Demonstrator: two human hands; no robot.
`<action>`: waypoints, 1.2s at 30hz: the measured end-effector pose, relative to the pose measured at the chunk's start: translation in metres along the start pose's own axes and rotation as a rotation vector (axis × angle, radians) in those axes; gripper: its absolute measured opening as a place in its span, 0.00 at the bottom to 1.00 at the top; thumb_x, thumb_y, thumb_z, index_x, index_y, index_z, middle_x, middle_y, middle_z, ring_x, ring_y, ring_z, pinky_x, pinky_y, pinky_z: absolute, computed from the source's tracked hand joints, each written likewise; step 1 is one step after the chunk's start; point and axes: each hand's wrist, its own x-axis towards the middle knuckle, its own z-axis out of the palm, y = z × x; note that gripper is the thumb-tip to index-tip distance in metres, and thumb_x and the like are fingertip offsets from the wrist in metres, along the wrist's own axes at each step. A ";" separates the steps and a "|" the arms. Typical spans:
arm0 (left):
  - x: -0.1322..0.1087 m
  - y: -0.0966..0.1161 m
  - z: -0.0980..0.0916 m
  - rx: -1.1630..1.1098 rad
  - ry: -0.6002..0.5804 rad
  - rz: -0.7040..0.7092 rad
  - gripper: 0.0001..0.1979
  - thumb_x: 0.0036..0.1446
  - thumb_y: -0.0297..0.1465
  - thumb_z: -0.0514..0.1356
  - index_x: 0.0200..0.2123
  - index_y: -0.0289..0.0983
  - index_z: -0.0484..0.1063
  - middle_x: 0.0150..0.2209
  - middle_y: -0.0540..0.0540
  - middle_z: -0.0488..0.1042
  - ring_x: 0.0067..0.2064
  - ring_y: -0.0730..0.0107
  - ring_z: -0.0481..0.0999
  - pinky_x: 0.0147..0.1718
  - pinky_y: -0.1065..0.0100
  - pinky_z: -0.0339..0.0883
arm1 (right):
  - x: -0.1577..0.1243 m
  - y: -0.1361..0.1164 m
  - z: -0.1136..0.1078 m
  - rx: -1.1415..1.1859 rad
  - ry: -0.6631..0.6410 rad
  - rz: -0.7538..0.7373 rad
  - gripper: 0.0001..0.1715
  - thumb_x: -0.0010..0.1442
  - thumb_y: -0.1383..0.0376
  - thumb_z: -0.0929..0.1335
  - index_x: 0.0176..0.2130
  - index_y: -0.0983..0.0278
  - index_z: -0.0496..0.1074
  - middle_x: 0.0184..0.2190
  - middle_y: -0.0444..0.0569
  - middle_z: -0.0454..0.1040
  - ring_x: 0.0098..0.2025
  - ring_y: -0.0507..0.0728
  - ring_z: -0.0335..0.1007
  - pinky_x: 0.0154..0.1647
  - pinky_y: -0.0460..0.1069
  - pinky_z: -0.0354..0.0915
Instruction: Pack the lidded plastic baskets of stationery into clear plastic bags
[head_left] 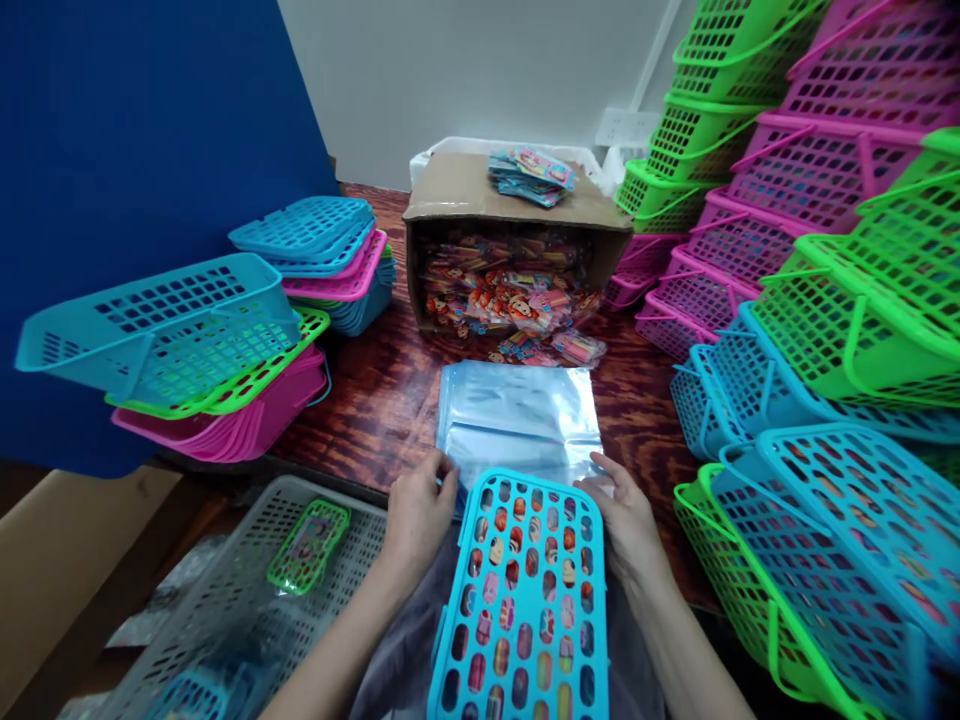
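A blue lattice basket (525, 600) with its lid on sits at my lap between my forearms. Colourful packets show through the lid's slots. Beyond it, a stack of clear plastic bags (517, 420) lies flat on the table. My left hand (421, 515) is closed at the near left edge of the bags, fingers curled and thumb against them, seemingly gripping a bag edge. At the near right corner, my right hand (621, 510) touches the bags with thumb and forefinger apart. The basket hides part of the bags' near edge.
An open cardboard box (450, 195) full of small packets stands at the back, with flat packets (531, 175) on top. Empty baskets and lids (225, 380) are stacked at left. Filled baskets (810, 200) tower at right. A grey crate (367, 530) stands below the table's left front edge.
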 end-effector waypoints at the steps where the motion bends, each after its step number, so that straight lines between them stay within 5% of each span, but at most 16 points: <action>1: 0.003 0.001 0.002 -0.137 0.045 -0.037 0.07 0.59 0.32 0.57 0.28 0.39 0.66 0.23 0.53 0.70 0.25 0.69 0.73 0.28 0.70 0.59 | 0.001 0.001 0.000 -0.032 0.008 -0.029 0.49 0.36 0.58 0.77 0.56 0.65 0.66 0.29 0.40 0.70 0.26 0.53 0.68 0.27 0.48 0.65; 6: 0.012 0.010 0.021 -0.940 0.116 -0.305 0.15 0.49 0.36 0.66 0.35 0.39 0.62 0.28 0.55 0.70 0.30 0.67 0.79 0.31 0.68 0.72 | -0.003 0.009 0.000 -0.188 0.055 -0.116 0.57 0.40 0.60 0.72 0.66 0.68 0.56 0.29 0.40 0.72 0.31 0.55 0.71 0.33 0.49 0.68; 10: 0.012 0.017 0.032 -1.200 0.174 -0.464 0.27 0.42 0.30 0.71 0.44 0.39 0.62 0.29 0.55 0.72 0.31 0.70 0.79 0.35 0.69 0.73 | -0.012 0.015 0.001 -0.173 0.075 -0.035 0.63 0.41 0.57 0.72 0.70 0.66 0.47 0.28 0.39 0.73 0.28 0.56 0.71 0.30 0.48 0.68; 13: 0.008 0.023 0.034 -1.302 0.086 -0.665 0.27 0.41 0.27 0.69 0.45 0.38 0.63 0.28 0.53 0.75 0.29 0.69 0.79 0.31 0.69 0.72 | -0.017 0.016 0.004 -0.070 0.066 0.021 0.65 0.41 0.55 0.73 0.70 0.66 0.45 0.28 0.40 0.73 0.29 0.56 0.72 0.30 0.48 0.69; 18: 0.004 0.030 0.034 -1.381 -0.072 -0.731 0.16 0.43 0.30 0.67 0.37 0.36 0.69 0.22 0.55 0.71 0.20 0.72 0.72 0.22 0.71 0.67 | -0.026 0.010 0.009 0.101 0.115 0.088 0.62 0.38 0.58 0.75 0.67 0.65 0.54 0.31 0.42 0.76 0.29 0.56 0.74 0.31 0.49 0.72; 24: 0.004 0.026 0.035 -1.326 0.020 -0.650 0.15 0.43 0.33 0.69 0.36 0.35 0.74 0.27 0.52 0.76 0.27 0.70 0.77 0.28 0.71 0.71 | -0.036 0.003 0.012 0.201 0.175 0.049 0.58 0.35 0.62 0.77 0.63 0.63 0.59 0.30 0.38 0.74 0.28 0.53 0.73 0.31 0.47 0.71; 31: 0.004 0.024 0.039 -1.095 -0.043 -0.615 0.18 0.45 0.44 0.69 0.27 0.34 0.74 0.19 0.49 0.74 0.21 0.68 0.73 0.22 0.70 0.65 | -0.028 0.014 0.003 0.271 0.076 0.157 0.29 0.32 0.62 0.78 0.37 0.65 0.72 0.22 0.42 0.75 0.23 0.54 0.71 0.27 0.49 0.69; 36: -0.007 0.039 0.036 -1.168 -0.069 -0.598 0.18 0.40 0.41 0.72 0.26 0.35 0.72 0.21 0.51 0.75 0.21 0.72 0.72 0.22 0.72 0.64 | -0.038 0.005 0.006 0.294 0.026 0.220 0.21 0.29 0.67 0.77 0.28 0.63 0.72 0.17 0.40 0.74 0.18 0.54 0.68 0.22 0.47 0.66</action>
